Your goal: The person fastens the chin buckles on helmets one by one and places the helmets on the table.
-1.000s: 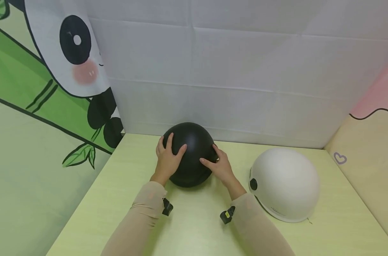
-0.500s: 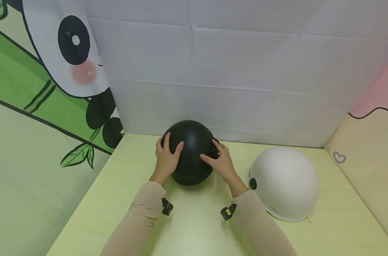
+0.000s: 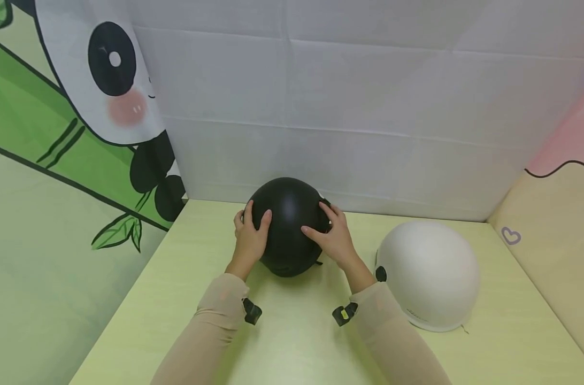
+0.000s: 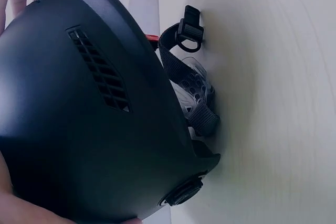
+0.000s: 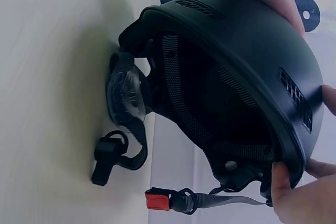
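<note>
left hand (image 3: 247,241) and right hand (image 3: 338,243) both grip the black helmet (image 3: 289,227), tilted, over the table's (image 3: 294,337) far side, left of the white helmet (image 3: 429,275). likely a two-handed handling step; next calls for even grip, straps (image 5: 137,153) clear.

black helmet (image 3: 288,222) | matte, slotted vents | tilted | chin strap (image 5: 215,200) unbuckled | near back wall (image 3: 359,96)

Left sleeve (image 3: 202,331) and right sleeve (image 3: 400,334): long, beige. Left wrist unit (image 3: 252,312) and right wrist unit (image 3: 339,317): small, black, the latter bearing a yellow patch (image 3: 344,314).
</note>
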Available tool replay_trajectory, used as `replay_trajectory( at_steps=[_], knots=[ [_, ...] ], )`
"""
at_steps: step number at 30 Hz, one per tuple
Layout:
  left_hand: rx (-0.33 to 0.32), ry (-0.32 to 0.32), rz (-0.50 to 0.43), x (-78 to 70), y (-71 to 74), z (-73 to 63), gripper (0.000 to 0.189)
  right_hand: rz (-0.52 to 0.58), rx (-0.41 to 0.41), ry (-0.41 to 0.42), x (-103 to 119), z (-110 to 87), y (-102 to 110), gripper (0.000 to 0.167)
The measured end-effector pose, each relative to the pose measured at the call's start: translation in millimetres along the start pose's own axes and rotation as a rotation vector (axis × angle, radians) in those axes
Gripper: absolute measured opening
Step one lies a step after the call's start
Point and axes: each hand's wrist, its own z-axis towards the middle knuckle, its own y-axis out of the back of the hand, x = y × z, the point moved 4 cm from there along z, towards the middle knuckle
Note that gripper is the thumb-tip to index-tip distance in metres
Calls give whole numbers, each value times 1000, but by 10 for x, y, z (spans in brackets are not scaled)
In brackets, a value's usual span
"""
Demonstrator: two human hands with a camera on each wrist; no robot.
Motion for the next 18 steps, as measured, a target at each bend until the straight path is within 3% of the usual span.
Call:
replay_trajectory(
  at_steps=[18],
  knots=[
    [42,35,-143,44,28,-163,81,-116,2,55,284,-88,28,81]
  ],
)
